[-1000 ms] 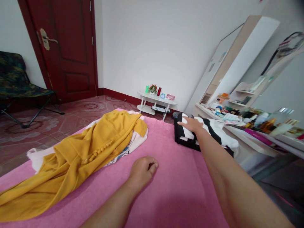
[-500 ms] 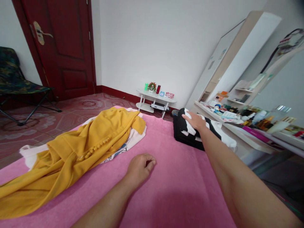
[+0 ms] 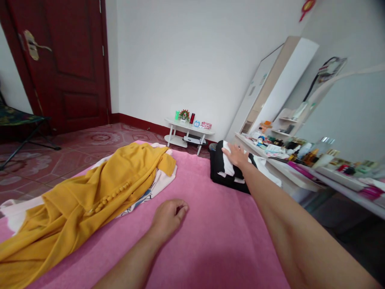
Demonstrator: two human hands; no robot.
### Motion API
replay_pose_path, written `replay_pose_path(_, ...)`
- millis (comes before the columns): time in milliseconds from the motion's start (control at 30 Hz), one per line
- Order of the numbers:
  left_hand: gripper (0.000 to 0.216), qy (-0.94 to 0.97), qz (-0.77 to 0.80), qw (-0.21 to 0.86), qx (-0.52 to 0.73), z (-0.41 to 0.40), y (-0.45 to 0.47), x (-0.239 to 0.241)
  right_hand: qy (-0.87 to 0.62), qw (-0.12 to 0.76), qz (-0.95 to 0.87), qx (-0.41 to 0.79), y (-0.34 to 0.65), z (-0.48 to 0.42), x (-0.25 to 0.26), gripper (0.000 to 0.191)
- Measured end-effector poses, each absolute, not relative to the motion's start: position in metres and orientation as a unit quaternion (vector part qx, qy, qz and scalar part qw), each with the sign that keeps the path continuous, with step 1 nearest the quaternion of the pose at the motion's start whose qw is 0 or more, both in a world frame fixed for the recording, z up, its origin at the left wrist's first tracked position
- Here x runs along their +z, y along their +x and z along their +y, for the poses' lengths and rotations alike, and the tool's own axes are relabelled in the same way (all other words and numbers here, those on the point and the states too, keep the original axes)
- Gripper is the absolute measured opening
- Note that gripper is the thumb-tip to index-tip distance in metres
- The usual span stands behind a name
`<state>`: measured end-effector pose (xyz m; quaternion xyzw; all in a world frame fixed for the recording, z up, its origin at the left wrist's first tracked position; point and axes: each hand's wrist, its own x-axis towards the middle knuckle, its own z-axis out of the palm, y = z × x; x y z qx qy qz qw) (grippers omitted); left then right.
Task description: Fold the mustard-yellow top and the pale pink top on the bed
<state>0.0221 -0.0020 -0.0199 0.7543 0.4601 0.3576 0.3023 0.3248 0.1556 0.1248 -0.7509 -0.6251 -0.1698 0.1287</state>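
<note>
My right hand (image 3: 235, 155) lies flat, fingers stretched out, on a folded black-and-white garment (image 3: 224, 170) at the far right corner of the pink bed cover (image 3: 207, 237). My left hand (image 3: 168, 216) rests on the pink cover in the middle, its fingers curled under with nothing seen in them. A mustard-yellow garment (image 3: 90, 192) lies spread over a white printed one (image 3: 156, 186) to the left of that hand.
A dressing table (image 3: 288, 168) crowded with bottles and boxes runs along the right, with a mirror (image 3: 345, 108) above it. A small white side table (image 3: 189, 132) stands by the far wall. A dark red door (image 3: 60, 64) and a folding chair (image 3: 18, 124) are at the left.
The view has swung slightly right, so everything has shifted left in the picture. My right hand stays flat on the black-and-white garment, slightly shifted on it. My left hand has not moved.
</note>
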Motion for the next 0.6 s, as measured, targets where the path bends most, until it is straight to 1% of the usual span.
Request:
replay_pose_path(67,0.023,0.755,0.459,0.299,0.36,-0.001,0.022,-0.021,-0.728,0.172,-0.62,-0.239,0.326,0.144,0.122,0.068)
replay_pose_path(100,0.023,0.755,0.459,0.298,0.36,-0.001,0.023,-0.022,-0.716,0.178,-0.624,-0.257,0.329,0.138,0.12,0.065)
replay_pose_path(133,0.023,0.756,0.459,0.297,0.361,0.0,0.023,-0.022,-0.711,0.17,-0.634,-0.251,0.332,0.132,0.118,0.062)
replay_pose_path(233,0.024,0.749,0.466,0.295,0.368,0.002,0.023,-0.023,-0.726,0.117,-0.661,-0.151,0.339,0.121,0.119,0.059)
replay_pose_path(267,0.024,0.744,0.47,0.295,0.373,0.003,0.023,-0.024,-0.729,0.121,-0.661,-0.13,0.338,0.117,0.122,0.059)
replay_pose_path(300,0.024,0.739,0.473,0.294,0.379,0.005,0.023,-0.024,-0.728,0.145,-0.659,-0.127,0.334,0.113,0.125,0.057)
replay_pose_path(400,0.024,0.727,0.476,0.292,0.4,0.007,0.023,-0.026,-0.672,0.268,-0.676,-0.141,0.302,0.088,0.121,0.05)
replay_pose_path(467,0.023,0.723,0.468,0.297,0.413,0.008,0.023,-0.027,-0.616,0.325,-0.712,-0.095,0.269,0.054,0.099,0.047)
replay_pose_path(533,0.024,0.719,0.457,0.304,0.428,0.008,0.022,-0.028,-0.577,0.32,-0.751,-0.004,0.235,0.009,0.062,0.047)
replay_pose_path(600,0.026,0.712,0.44,0.311,0.451,0.008,0.021,-0.028,-0.58,0.301,-0.753,0.078,0.206,-0.04,0.024,0.05)
